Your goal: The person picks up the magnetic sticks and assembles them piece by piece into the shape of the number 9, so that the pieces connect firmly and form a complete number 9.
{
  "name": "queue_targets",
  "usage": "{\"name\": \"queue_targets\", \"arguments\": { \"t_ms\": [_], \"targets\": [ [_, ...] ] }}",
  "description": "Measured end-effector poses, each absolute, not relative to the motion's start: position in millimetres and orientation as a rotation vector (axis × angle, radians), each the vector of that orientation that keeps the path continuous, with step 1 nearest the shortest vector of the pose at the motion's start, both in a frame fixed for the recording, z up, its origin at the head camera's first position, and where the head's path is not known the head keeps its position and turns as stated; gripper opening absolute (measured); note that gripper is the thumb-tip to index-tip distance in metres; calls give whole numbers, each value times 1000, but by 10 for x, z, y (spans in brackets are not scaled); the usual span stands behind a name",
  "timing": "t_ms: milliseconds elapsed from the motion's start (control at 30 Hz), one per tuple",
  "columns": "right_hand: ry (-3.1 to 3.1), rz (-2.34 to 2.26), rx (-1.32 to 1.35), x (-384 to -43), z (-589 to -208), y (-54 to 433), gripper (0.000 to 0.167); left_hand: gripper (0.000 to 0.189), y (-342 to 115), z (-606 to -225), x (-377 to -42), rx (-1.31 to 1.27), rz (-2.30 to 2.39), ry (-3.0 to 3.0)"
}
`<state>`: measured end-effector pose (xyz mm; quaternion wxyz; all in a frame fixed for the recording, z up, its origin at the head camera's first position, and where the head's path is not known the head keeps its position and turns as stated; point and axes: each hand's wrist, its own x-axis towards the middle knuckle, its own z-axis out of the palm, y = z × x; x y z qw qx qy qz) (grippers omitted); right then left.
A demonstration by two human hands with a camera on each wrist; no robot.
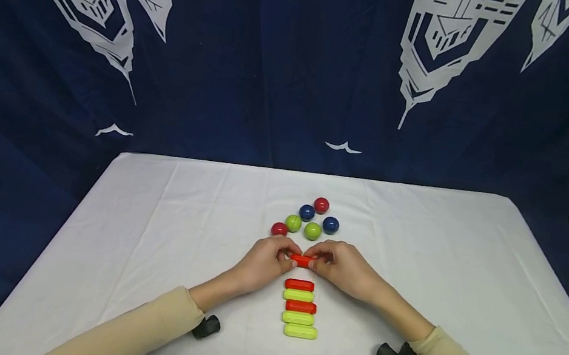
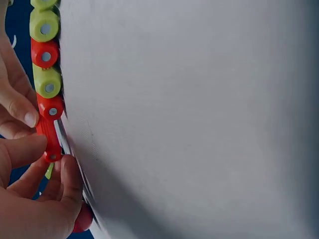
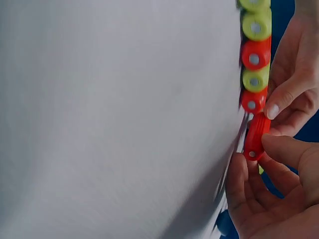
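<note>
A red magnetic stick (image 1: 302, 261) is pinched at its two ends by both hands. My left hand (image 1: 269, 260) has thumb and fingers on its left end, and my right hand (image 1: 345, 267) holds its right end. In the left wrist view a pale metal dot shows on the end of the held red stick (image 2: 50, 137). Just in front of the hands, a column of yellow-green and red sticks lies on the table: a red stick (image 1: 299, 284) comes first, and a yellow-green stick (image 1: 301, 331) is closest to me.
Behind the hands several glossy balls sit in a loose cluster, among them a red ball (image 1: 321, 206), a blue ball (image 1: 330, 225) and a green ball (image 1: 312, 231). White cloth covers the table (image 1: 192, 206). A dark blue printed curtain (image 1: 277, 78) hangs behind it.
</note>
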<state>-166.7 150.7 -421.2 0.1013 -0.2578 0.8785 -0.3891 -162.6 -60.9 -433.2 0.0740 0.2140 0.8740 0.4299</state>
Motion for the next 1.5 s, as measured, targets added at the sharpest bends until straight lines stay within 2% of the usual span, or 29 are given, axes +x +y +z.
{"name": "queue_targets", "arguments": {
  "t_ms": [600, 833, 933, 1167, 1500],
  "targets": [
    [2701, -1170, -639, -1839, -4237, 1503, 14, 15, -490, -4333, -1796, 637, 1192, 2791],
    [2814, -1296, -440, -1903, -4156, 1621, 10, 14, -491, -4343, -1828, 589, 1204, 2768],
    [2861, -1317, -383, -1955, -4131, 1665, 16, 15, -493, -4349, -1838, 560, 1220, 2744],
    [2855, -1196, -377, -2108, -4174, 1702, 42, 14, -502, -4376, -1851, 472, 1327, 2647],
    [2770, -1107, -414, -2068, -4208, 1790, 36, 13, -498, -4388, -1853, 449, 1377, 2627]
  ]
}}
